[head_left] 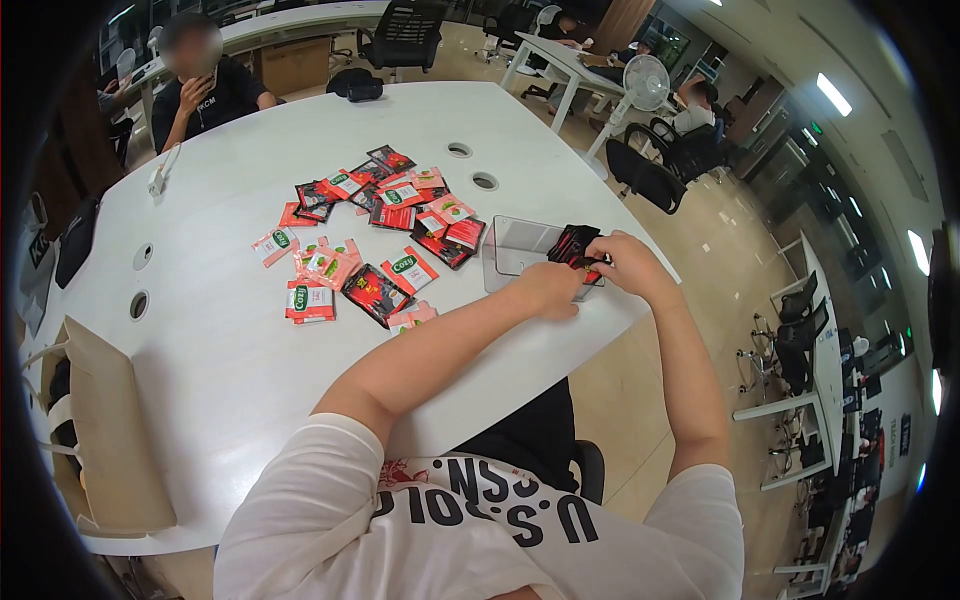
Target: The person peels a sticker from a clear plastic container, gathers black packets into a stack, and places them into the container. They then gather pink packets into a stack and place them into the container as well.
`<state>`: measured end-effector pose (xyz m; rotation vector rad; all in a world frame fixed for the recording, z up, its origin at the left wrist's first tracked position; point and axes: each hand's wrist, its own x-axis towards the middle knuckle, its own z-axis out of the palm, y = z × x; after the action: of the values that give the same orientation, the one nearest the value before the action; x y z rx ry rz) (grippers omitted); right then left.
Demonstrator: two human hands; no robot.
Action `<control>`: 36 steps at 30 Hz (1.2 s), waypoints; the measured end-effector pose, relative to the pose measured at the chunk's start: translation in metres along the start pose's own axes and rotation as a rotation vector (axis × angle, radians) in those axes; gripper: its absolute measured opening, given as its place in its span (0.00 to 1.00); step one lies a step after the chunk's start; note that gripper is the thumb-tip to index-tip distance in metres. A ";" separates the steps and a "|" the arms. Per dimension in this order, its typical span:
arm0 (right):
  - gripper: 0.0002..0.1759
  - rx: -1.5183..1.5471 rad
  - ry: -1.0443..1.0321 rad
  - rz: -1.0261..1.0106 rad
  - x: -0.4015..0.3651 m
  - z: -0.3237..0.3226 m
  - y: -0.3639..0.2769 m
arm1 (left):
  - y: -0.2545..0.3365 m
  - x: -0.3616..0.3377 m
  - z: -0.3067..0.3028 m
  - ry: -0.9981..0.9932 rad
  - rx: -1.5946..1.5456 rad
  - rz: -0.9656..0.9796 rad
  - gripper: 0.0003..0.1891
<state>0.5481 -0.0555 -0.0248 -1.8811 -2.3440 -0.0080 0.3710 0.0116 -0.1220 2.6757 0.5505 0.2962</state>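
Note:
A clear plastic box (503,262) stands near the right edge of the table, with several black sachets (571,243) upright in its right part. My right hand (632,264) reaches over the box's right end, its fingers pinched on a black sachet with red marks. Close beside it, my left hand (546,288) is curled over the near side of the box. Its fingertips are partly hidden, and what they grip cannot be made out. Left of the box lies a loose spread of red, black and pink sachets (397,217), some marked "Cozy" (408,268).
The white table (230,390) has round cable holes (484,181). A beige paper bag (115,440) stands at the left, a black pouch (356,85) at the far edge. Across the table sits a person (205,105) holding a phone. Chairs and a white fan (646,83) stand beyond.

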 end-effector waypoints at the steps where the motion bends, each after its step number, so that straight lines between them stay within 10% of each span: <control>1: 0.13 -0.032 0.011 0.020 -0.002 -0.001 -0.005 | 0.001 -0.001 0.000 0.034 -0.020 -0.017 0.29; 24: 0.29 -0.152 0.163 -0.243 -0.022 0.016 -0.023 | -0.002 -0.004 0.010 0.168 0.306 -0.198 0.44; 27: 0.29 -0.528 0.201 -0.278 -0.023 0.043 -0.031 | 0.012 -0.032 -0.061 -0.089 0.390 -0.222 0.38; 33: 0.49 -0.857 -0.134 -0.359 -0.009 0.046 -0.059 | 0.000 -0.143 -0.172 0.454 0.278 -0.253 0.30; 36: 0.58 -1.040 -0.340 -0.412 0.023 0.036 -0.052 | -0.017 -0.188 -0.188 0.208 0.224 -0.399 0.31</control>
<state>0.4889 -0.0416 -0.0533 -1.7022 -3.2904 -1.2533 0.1432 0.0097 0.0170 2.6763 1.2252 0.4188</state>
